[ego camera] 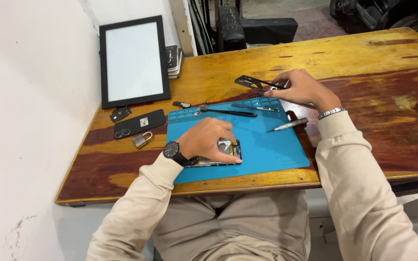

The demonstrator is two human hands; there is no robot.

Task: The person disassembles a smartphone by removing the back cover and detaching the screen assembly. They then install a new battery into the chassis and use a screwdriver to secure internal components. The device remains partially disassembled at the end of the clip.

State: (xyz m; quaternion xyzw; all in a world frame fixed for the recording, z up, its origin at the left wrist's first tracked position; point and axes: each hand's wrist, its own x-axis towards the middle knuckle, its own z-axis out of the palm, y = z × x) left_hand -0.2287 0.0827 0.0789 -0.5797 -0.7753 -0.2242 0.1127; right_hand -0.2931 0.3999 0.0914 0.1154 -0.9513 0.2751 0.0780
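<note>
My left hand [208,139] rests on an opened phone [226,153] that lies on a blue work mat [272,145], its fingers pressing down on the phone's inside. My right hand [303,88] reaches to the far edge of the mat and pinches a thin dark tool [267,83] beside a small black phone part [246,80] on the wooden table [364,63]. A silver screwdriver [289,125] lies on the mat near my right wrist. A black spudger-like tool [228,112] lies along the mat's top edge.
A black phone back cover [139,123] and a brass padlock [142,139] lie left of the mat. A framed white panel [134,60] leans on the wall at the back left. Dark bags [252,26] stand behind the table.
</note>
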